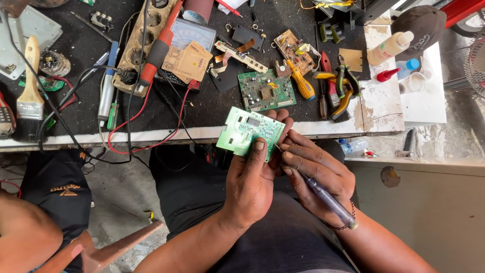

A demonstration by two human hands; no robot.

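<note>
- Workbench (212,108) spreads above the lap, strewn with a second circuit board (266,90), pliers (345,86) and a paintbrush (29,93).
- Left hand (251,183) pinches a pale green circuit board (249,132), held off the bench edge.
- Right hand (316,174) grips a slim probe (323,194), tip at the board's edge; probing looks underway, calling for steadiness.
</note>
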